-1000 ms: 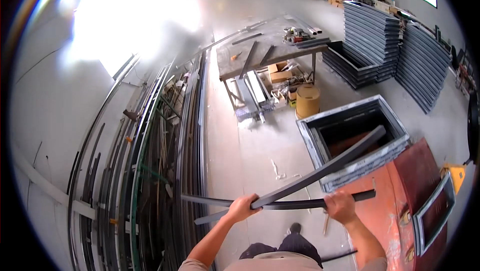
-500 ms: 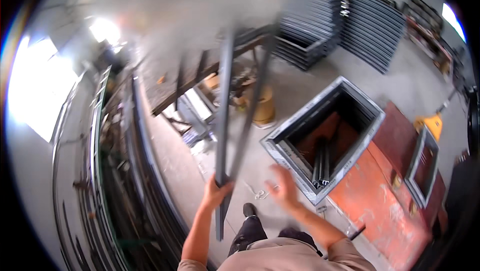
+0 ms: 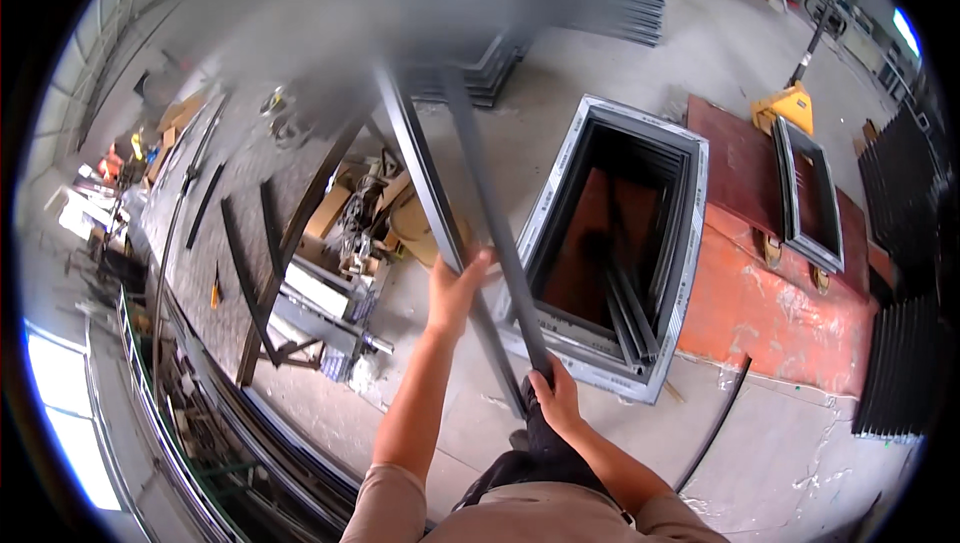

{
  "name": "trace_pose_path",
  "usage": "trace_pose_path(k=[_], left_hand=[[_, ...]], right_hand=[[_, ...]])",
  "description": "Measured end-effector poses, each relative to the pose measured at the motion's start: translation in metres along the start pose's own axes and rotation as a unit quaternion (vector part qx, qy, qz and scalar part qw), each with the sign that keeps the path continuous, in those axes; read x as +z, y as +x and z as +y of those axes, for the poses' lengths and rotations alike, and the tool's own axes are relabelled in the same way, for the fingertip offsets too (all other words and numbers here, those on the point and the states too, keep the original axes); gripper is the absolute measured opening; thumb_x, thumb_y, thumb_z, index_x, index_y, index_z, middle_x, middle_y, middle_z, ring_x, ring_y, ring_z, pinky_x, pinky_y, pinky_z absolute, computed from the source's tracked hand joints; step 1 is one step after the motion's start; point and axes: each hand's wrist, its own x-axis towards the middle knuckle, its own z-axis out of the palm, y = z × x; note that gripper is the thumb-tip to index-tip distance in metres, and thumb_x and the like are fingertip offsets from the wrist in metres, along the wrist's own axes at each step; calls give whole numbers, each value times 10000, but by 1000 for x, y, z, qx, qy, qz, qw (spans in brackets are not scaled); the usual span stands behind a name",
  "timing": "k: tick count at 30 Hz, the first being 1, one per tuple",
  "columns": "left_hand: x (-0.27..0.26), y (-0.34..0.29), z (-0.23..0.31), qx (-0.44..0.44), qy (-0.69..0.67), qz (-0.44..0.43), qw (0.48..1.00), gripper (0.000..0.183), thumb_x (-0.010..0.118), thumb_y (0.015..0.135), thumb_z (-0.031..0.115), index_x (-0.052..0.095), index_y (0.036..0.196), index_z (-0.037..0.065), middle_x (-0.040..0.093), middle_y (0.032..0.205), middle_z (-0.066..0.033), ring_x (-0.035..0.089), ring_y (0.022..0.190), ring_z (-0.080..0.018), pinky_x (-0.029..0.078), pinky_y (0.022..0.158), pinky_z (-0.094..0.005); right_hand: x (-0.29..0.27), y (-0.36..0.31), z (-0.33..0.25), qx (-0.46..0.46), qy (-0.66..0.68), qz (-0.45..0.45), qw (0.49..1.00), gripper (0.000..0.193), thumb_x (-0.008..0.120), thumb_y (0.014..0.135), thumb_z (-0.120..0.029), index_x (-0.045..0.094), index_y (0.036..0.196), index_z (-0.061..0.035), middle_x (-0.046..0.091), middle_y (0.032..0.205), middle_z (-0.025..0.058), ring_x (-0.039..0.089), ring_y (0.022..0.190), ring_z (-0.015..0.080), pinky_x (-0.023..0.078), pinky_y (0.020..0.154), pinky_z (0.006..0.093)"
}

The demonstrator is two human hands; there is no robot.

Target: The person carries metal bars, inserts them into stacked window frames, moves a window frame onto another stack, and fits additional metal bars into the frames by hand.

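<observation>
Two long grey metal-looking bars stand close before me. My left hand point(image 3: 458, 288) is closed round the left bar point(image 3: 415, 148), well above its lower end. My right hand point(image 3: 555, 398) grips the right bar point(image 3: 490, 178) near its bottom end. Their upper ends vanish in a grey blur at the top, so I cannot tell whether they are joined. Just right of the bars lies a stack of grey rectangular frames point(image 3: 688, 263), with several short dark profiles point(image 3: 630, 318) leaning inside it.
On the left stands a workbench point(image 3: 205, 243) with loose dark strips and a screwdriver point(image 3: 215, 288). Beneath its edge are cardboard scraps and a drum point(image 3: 420, 228). Orange-red boards point(image 3: 770, 293) lie at right, bearing a smaller frame point(image 3: 835, 208). Beyond is a yellow pallet jack point(image 3: 785, 108).
My right hand, open and apart from the bars before, now holds the right bar. My left hand sits higher in view. The bars' lower parts have spread apart, and the view has turned.
</observation>
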Motion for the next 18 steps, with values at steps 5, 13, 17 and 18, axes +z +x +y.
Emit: trace_pose_path(k=[5,13,17,18], left_hand=[[-61,62,-126,-129,127,42,983,247,685,854,134,596,1016,-30,654,1000,-127,657,932,-225,580,767,-353],[-106,97,-185,-277,151,77,946,193,662,824,69,587,979,-19,653,893,-98,667,861,-206,585,739,-350],[-113,131,-204,-305,144,30,941,281,688,785,65,531,1010,3,603,899,-68,636,822,-178,580,725,-333],[-115,136,-207,-302,148,36,941,228,670,806,63,557,989,-10,624,905,-93,652,844,-203,585,736,-348]], right_hand=[[14,77,78,179,81,116,974,263,510,969,-320,513,966,-57,488,597,-8,452,438,74,356,375,243],[17,180,148,285,-41,190,939,428,438,964,-434,563,957,-25,628,699,174,630,629,330,491,586,431],[30,199,179,259,-4,219,941,354,493,968,-422,509,933,-71,476,574,4,458,424,86,372,363,242],[38,203,179,264,-2,221,939,354,493,968,-422,509,933,-71,476,574,4,458,424,86,372,363,242]])
